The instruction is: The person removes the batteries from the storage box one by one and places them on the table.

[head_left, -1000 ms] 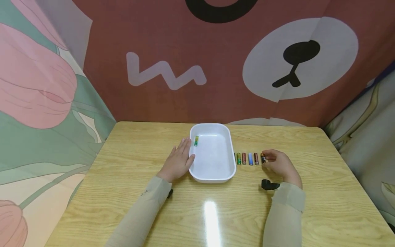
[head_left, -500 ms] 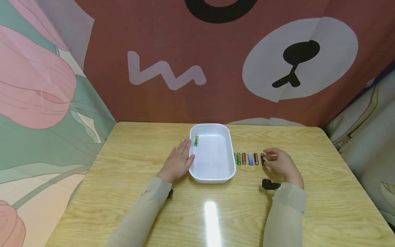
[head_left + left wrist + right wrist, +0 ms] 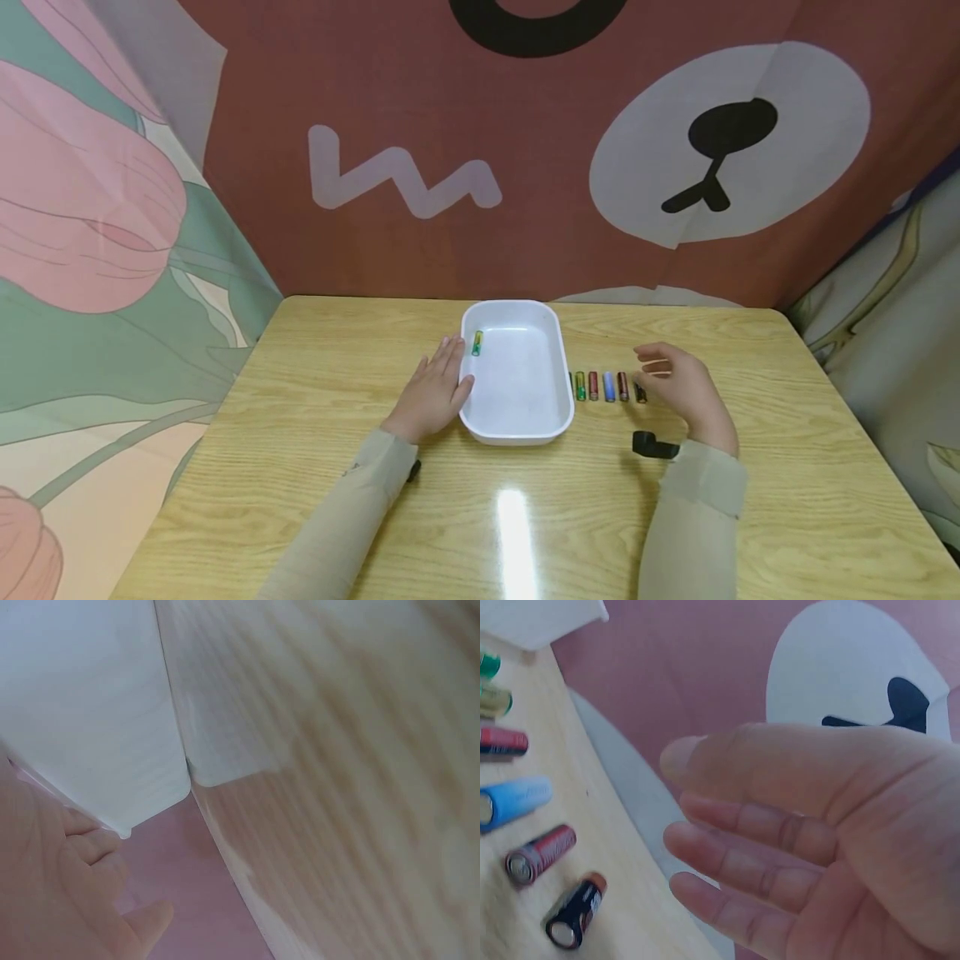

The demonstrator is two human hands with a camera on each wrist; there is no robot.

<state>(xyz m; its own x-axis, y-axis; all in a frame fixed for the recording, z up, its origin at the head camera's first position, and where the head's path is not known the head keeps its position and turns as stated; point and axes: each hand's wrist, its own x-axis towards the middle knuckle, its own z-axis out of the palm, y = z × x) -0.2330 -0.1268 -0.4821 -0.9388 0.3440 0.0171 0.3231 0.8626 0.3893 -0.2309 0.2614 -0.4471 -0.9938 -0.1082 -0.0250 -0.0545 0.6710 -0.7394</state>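
Observation:
My left hand [image 3: 431,396] rests with straight fingers on the left rim of a white tray [image 3: 517,437]. Inside that tray, near its left wall, lies a green and yellow battery [image 3: 477,342]. Over the right end of a row of batteries is my right hand [image 3: 682,392], its fingers loosely bent and nothing between them. Below the fingers and apart from them lies a black and orange battery [image 3: 577,911]. Leftward in the row come a dark red battery [image 3: 540,853], a blue battery [image 3: 514,802], a red battery [image 3: 593,386] and a green battery [image 3: 580,386]. Another green one is partly hidden by the tray.
The wooden table [image 3: 315,350] ends at the back against a brown cloth [image 3: 412,258] printed with a bear face. Flowered cloth [image 3: 90,250] hangs on the left. A black wrist device [image 3: 654,445] sticks out from the right sleeve.
My right hand has let go of the black and orange battery and risen slightly above it. That battery stays on the table. The left hand and tray have not moved.

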